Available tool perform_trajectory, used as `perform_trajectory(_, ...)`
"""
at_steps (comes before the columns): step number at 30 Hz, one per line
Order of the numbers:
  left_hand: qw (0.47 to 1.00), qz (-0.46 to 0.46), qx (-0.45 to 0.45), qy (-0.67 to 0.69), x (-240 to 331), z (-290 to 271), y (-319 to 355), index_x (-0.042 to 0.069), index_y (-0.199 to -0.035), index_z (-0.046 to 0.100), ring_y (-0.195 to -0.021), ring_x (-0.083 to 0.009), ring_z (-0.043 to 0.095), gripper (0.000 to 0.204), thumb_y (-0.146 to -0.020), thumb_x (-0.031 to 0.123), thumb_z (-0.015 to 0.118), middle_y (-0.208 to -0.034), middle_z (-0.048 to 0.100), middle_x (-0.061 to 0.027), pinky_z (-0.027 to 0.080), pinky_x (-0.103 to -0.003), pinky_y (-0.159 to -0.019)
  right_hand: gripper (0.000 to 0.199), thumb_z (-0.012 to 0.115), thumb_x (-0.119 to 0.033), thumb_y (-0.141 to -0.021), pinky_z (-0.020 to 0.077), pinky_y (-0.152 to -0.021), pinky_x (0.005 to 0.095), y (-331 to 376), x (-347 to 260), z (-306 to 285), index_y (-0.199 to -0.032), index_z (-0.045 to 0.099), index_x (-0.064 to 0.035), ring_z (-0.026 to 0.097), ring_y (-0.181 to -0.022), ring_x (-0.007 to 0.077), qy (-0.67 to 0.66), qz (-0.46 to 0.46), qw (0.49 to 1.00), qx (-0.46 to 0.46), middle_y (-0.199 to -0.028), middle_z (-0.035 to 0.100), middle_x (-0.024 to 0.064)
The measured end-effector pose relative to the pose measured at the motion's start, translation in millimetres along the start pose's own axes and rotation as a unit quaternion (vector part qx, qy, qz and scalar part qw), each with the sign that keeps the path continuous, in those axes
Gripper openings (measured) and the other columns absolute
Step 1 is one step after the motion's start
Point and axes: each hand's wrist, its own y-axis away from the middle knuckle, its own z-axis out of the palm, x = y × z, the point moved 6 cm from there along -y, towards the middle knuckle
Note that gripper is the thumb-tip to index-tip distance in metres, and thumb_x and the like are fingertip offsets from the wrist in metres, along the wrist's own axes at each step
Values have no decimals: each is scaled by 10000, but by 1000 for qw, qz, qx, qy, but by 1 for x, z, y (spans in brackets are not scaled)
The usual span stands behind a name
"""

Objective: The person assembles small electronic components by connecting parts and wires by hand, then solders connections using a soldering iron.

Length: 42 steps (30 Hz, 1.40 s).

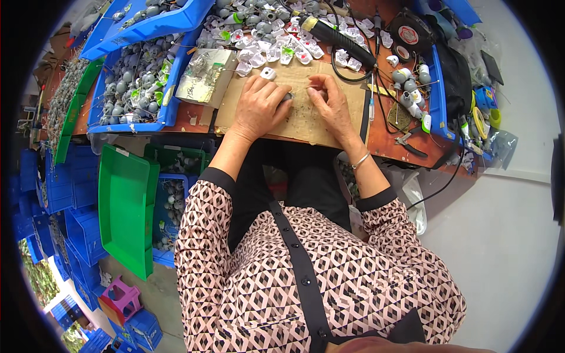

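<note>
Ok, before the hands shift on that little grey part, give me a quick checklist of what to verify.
1. Left hand on the small grey part: ok, fingers cover it.
2. Right hand meeting it at the fingertips: ok.
3. Grip firmness: cannot tell, fingers hide the part.
4. Cardboard mat under both hands: ok, lying flat.
5. Black-handled tool clear of the hands: ok, lying behind them.
6. White pieces within reach: ok, heaped behind the mat.
</note>
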Motion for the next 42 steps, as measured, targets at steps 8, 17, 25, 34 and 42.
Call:
perform_trajectory(8,1000,-7,11,5,-2,-3,2,105,-1036,686,-933,-255,610,220,-860,237,703,-881,649,-52,441,-416,-964,179,659,-169,-950,481,-886,364,0,1,-14,-1060,661,-29,625,-949,245,22,34,996,76,-977,669,96)
perform_trajectory(17,1000,-8,3,19,0,-4,-1,90,-1053,680,-930,-283,600,227,-851,189,708,-893,650,-69,444,-429,-939,164,647,-210,-911,438,-881,413,14,-32,-44,-972,685,-63,615,-959,293,268,-98,958,37,-934,673,93)
perform_trajectory(25,1000,6,-12,2,8,1,0,88,-1065,677,-956,-302,592,230,-873,212,706,-919,651,-76,435,-440,-976,139,706,-224,-858,430,-829,424,32,-23,-121,-907,663,-101,613,-901,265,494,-86,863,61,-860,666,69)
perform_trajectory(34,1000,22,-11,-18,16,4,-6,103,-1041,674,-943,-291,587,212,-864,213,708,-900,631,-67,438,-433,-940,255,661,-103,-809,463,-816,442,58,-19,-113,-1057,609,-81,606,-912,292,498,-56,864,53,-913,662,95)
perform_trajectory(42,999,32,-8,-16,14,9,-8,116,-1034,684,-950,-282,584,200,-864,219,712,-923,633,-57,441,-428,-898,252,666,-126,-820,505,-801,436,84,-18,-80,-1059,611,-66,595,-904,298,433,-37,900,44,-892,604,91)
